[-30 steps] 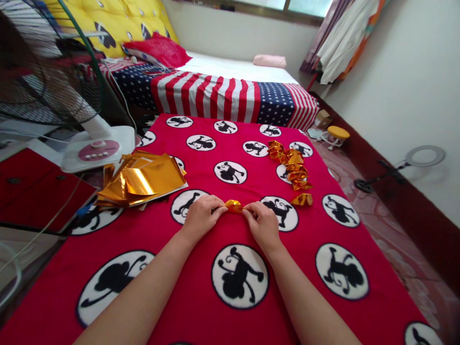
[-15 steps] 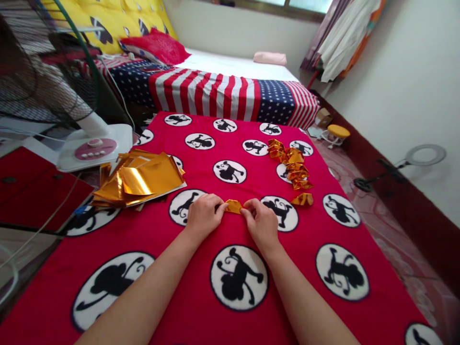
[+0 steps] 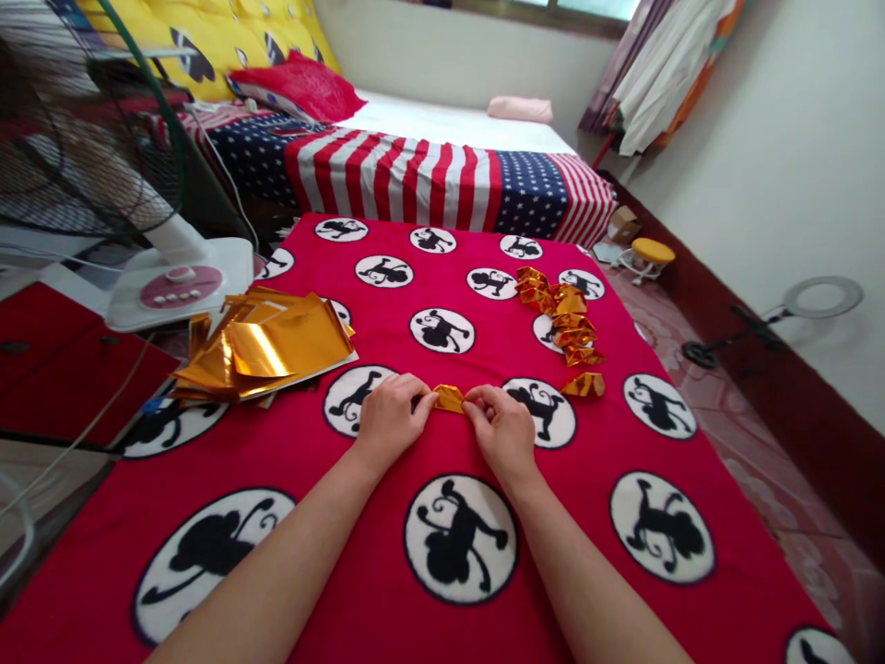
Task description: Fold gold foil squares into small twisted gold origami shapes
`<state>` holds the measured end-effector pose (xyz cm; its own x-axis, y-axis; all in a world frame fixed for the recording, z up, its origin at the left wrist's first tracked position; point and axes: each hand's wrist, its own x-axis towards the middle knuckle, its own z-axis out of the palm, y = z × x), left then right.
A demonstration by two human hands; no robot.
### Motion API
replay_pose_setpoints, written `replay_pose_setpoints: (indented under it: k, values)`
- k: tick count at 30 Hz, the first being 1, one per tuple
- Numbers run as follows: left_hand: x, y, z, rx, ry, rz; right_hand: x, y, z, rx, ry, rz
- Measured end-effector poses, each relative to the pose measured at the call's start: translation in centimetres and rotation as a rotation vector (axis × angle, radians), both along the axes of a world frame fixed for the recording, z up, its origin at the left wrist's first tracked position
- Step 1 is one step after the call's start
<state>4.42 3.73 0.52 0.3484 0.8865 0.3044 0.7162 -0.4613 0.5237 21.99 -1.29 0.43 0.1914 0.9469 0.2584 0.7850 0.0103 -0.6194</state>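
Note:
A small folded piece of gold foil paper (image 3: pixel 449 397) is stretched between my two hands, low over the red cloth. My left hand (image 3: pixel 393 417) pinches its left end, and my right hand (image 3: pixel 502 426) pinches the right end. The fingertips cover both ends of the piece. To the left lies a loose stack of flat gold foil sheets (image 3: pixel 290 337), some with white edges. On the right, a row of folded gold foil pieces (image 3: pixel 572 327) runs across the cloth, with one single folded piece (image 3: pixel 584 384) nearest to my right hand.
The red cloth (image 3: pixel 442 452) has white circles with black monkeys. A white fan base (image 3: pixel 183 277) stands at the left beside the sheets. Behind is a bed with a striped and starred cover (image 3: pixel 421 180). A ring light (image 3: pixel 822 297) and a yellow stool (image 3: pixel 652 252) stand at right.
Almost nothing differs. Both hands keep their pinch on the folded foil piece in the same place, and the view has shifted very slightly.

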Motion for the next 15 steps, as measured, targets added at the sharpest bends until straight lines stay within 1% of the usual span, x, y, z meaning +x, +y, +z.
replay_pose_setpoints:
  k: [7, 10, 15]
  values:
    - [-0.1, 0.08, -0.18, 0.008, -0.02, -0.005, -0.43, 0.22, 0.14, -0.014, 0.015, -0.032]
    - [0.01, 0.02, -0.14, -0.002, -0.011, 0.01, -0.63, 0.42, 0.24, -0.034, 0.005, -0.057]
    - [0.31, -0.29, -0.03, 0.032, -0.012, 0.039, -0.85, 0.67, 0.35, -0.049, -0.04, -0.08]
